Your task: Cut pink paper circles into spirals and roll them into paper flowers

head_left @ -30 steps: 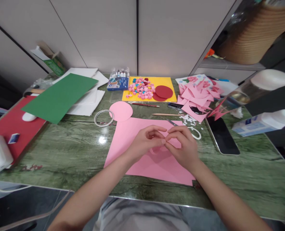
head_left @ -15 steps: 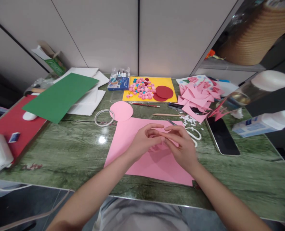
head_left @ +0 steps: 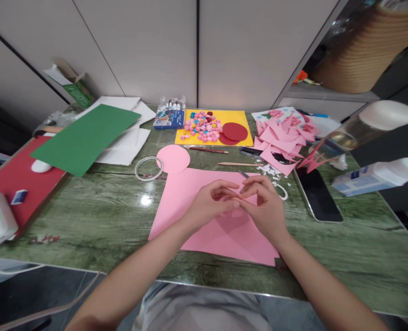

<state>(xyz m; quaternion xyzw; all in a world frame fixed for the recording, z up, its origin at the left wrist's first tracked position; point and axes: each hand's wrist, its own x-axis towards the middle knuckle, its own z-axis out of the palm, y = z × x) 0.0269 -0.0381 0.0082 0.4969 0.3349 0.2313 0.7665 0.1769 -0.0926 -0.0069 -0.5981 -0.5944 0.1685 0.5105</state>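
Note:
Above a pink paper sheet point(head_left: 176, 216), my left hand point(head_left: 218, 197) and my right hand point(head_left: 262, 202) meet at the fingertips. Thumbs and fingers of both are pinched on a small piece of pink paper point(head_left: 229, 198), mostly hidden by the fingers, so its exact shape is unclear. Partly behind my right hand lie scissors point(head_left: 282, 191) with white handles. A pink paper circle point(head_left: 173, 159) overlaps the sheet's far left corner, beside a roll of tape point(head_left: 149, 169).
Rolled paper flowers point(head_left: 204, 126) and dark red circles point(head_left: 236, 131) rest on yellow paper point(head_left: 247, 117). Pink scraps point(head_left: 281, 138), a phone point(head_left: 317, 193) and a carton point(head_left: 369, 177) stand right. Green paper point(head_left: 87, 138) lies left. A pencil point(head_left: 238, 164) and marker box point(head_left: 169, 118) are farther back.
My right hand has shifted slightly right, with its fingers more arched, covering more of the scissors' handles. Both hands still meet at the fingertips.

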